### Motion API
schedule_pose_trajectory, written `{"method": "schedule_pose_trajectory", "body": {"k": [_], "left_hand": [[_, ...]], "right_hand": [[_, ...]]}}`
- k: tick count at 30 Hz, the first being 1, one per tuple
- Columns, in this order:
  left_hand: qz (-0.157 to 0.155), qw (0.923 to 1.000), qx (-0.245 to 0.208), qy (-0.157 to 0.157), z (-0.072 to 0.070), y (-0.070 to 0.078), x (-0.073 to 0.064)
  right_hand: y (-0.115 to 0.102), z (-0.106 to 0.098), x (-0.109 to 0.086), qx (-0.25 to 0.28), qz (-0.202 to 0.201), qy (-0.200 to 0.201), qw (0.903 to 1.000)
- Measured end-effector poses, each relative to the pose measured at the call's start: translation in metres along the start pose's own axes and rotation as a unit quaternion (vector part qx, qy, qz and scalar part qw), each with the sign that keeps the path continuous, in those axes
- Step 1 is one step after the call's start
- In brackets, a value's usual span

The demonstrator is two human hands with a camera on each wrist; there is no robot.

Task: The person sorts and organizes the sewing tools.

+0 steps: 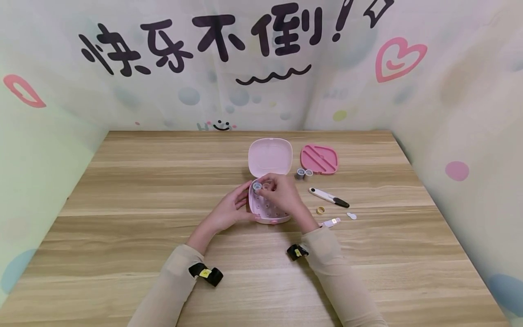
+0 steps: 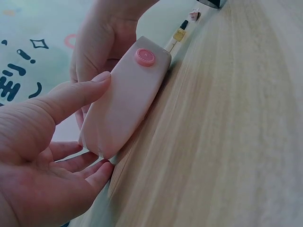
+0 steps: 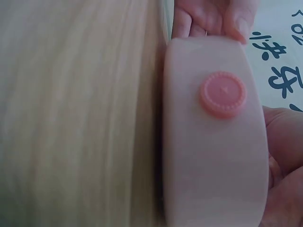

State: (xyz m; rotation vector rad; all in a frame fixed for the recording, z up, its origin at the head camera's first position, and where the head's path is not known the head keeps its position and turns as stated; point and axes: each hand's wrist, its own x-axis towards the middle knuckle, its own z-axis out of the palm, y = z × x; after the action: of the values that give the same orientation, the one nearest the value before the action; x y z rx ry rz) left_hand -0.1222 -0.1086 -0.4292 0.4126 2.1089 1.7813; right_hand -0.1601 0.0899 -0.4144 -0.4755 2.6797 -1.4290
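Left hand [image 1: 226, 211] gripped the box [image 1: 266, 220] at nine o'clock; right hand [image 1: 284, 195] lay beside a bobbin [image 1: 257, 186] near eleven, whether pinching it could not be told.

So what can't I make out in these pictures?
Head view: the right hand hides part of the inside of the pink sewing box.
Head view: the right forearm hides one end of the white strip.
Right wrist view: the box's wall hides what lies inside.
Left wrist view: the top edge cuts off a dark object.
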Motion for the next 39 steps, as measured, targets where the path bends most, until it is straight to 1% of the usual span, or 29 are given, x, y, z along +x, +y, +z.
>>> {"method": "schedule_pose_trajectory", "body": {"k": [4,11,16,22,31,39], "left_hand": [[-0.005,1.0000,-0.002,0.003,0.0001,0.0000,-0.0001],[0.005,1.0000,0.000,-0.002,0.0007,-0.0013,0.0011],[0.009,1.0000,0.000,-0.002,0.0014,-0.0016,0.0009],[0.002,1.0000,0.000,0.002,0.0023,-0.0012,0.0008],[0.003,1.0000,0.004,0.002,0.0016,-0.0010,-0.0005],[0.002,1.0000,0.002,0.001,0.0016,-0.0026,0.0007]], "right_hand": [[-0.0005,0.0010,-0.0002,-0.011,0.008,0.002,0.9999],[-0.0008,0.0016,-0.0004,-0.043,0.023,0.005,0.9988],[-0.0006,0.0022,-0.0003,-0.049,0.027,0.014,0.9983],[0.0001,0.0027,0.0000,-0.059,0.019,0.027,0.9977],[-0.0003,0.0045,0.0002,-0.067,0.012,0.038,0.9969],[-0.0012,0.0050,-0.0009,-0.064,0.021,0.044,0.9968]]}}
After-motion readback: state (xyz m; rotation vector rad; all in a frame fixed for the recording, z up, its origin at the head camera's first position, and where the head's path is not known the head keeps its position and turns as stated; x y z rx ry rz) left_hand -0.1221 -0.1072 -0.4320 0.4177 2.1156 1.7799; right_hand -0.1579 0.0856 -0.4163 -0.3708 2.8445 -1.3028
